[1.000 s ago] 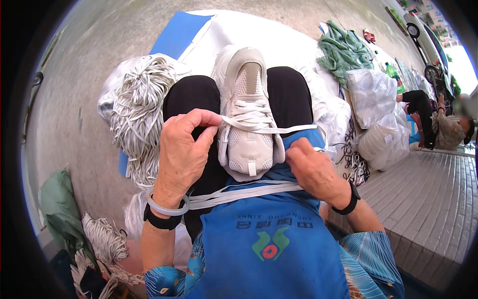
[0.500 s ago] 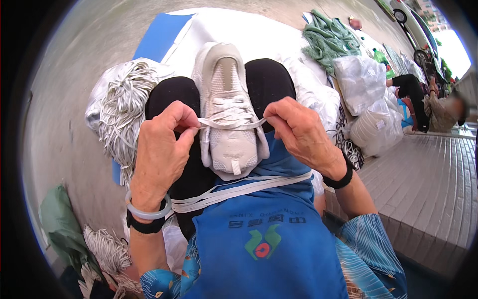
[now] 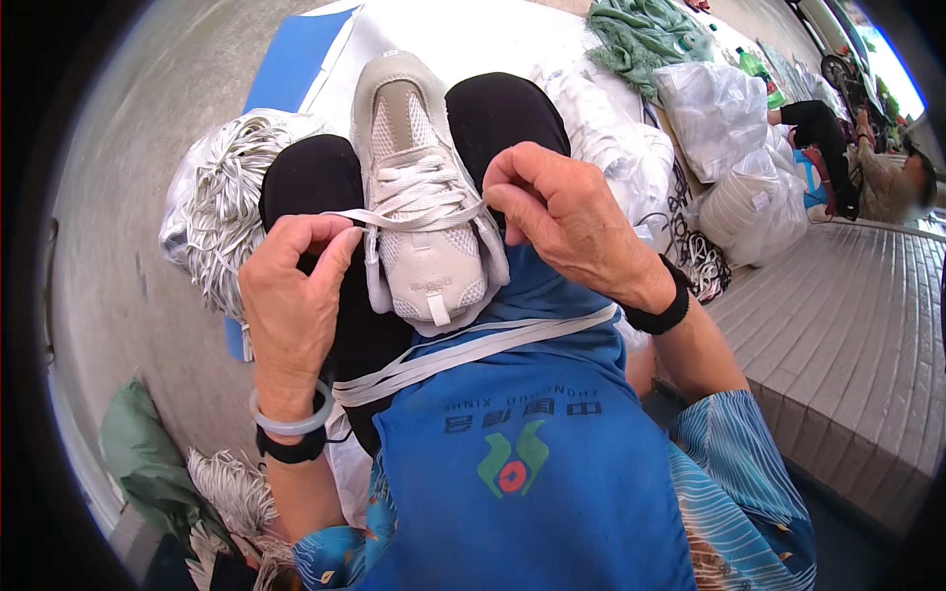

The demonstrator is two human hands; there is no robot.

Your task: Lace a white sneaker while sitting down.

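A white-grey sneaker (image 3: 432, 258) rests in my lap between my black-clad knees, toe pointing away and heel tab towards me. Its flat white shoelace (image 3: 426, 187) is threaded crosswise over the tongue. Left of the shoe, my left hand (image 3: 296, 281) pinches one lace end between thumb and forefinger. On the other side, my right hand (image 3: 576, 222) has thumb and forefinger closed at the opposite lace end, close to the shoe collar. Several loose white laces (image 3: 493, 357) lie across my lap over a blue apron (image 3: 581, 483).
A bundle of white laces (image 3: 236, 197) hangs beside my left knee. White sheeting (image 3: 434, 34) and a blue panel (image 3: 296, 64) lie ahead. To the right are clear plastic bags (image 3: 709, 123), green netting (image 3: 645, 39) and a seated person (image 3: 887, 182). A green sack (image 3: 148, 453) stands lower left.
The shoe, knees and both hands appear further up and left, and the surroundings have shifted a little too. Both hands stay at the lace ends.
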